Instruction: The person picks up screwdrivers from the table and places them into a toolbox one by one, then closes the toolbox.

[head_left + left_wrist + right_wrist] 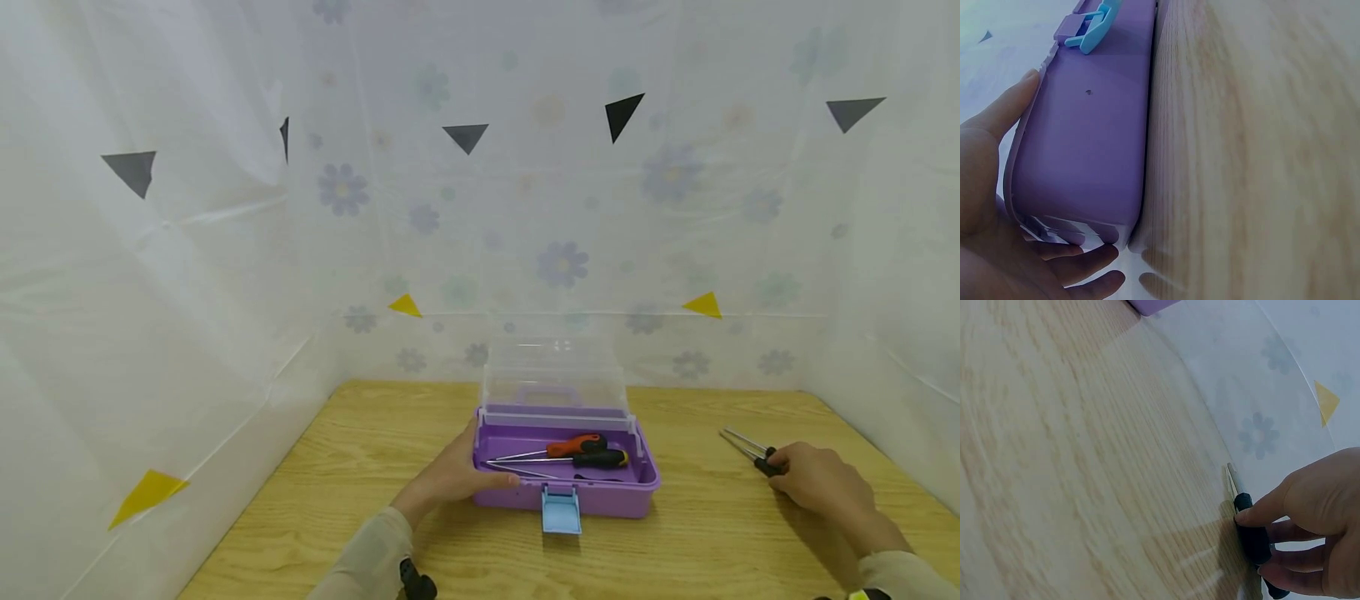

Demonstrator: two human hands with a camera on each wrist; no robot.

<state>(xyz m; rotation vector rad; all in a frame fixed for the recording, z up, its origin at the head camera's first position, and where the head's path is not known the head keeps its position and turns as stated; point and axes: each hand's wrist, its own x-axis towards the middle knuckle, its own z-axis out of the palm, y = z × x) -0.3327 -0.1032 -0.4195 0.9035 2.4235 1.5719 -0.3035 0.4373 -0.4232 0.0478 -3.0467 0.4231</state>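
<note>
Near the middle of the wood-grain tabletop (337,475) sits a purple plastic toolbox (615,502), a shallow oblong with rounded corners, its clear lid (555,362) tipped back and a pale blue latch (562,513) hanging down from the front wall. The left hand (452,473) grips the box's left front corner, thumb laid along the front rim and fingers spread, slightly bent, against the end wall. Inside lie a screwdriver with an orange-and-black handle (576,446) and, just in front of it, a screwdriver with a black, yellow-ended handle (600,459), both with slender metal shafts; nearer the front, a thin-shafted tool (536,474) is mostly hidden by the wall, so its type cannot be told. Well apart on the right, the right hand (821,483) pinches two black-handled screwdrivers (767,467) between thumb and bent fingers, with little gap; the fingers cover the handle ends, and whether the tools touch the wood is hard to make out. Behind hangs a thin, creased, translucent sheet (495,192), printed with blurry flowers and marked with flat yellow triangles (705,306). Both beige sleeves (367,554) are cut off by the lower edge of the head view.
</note>
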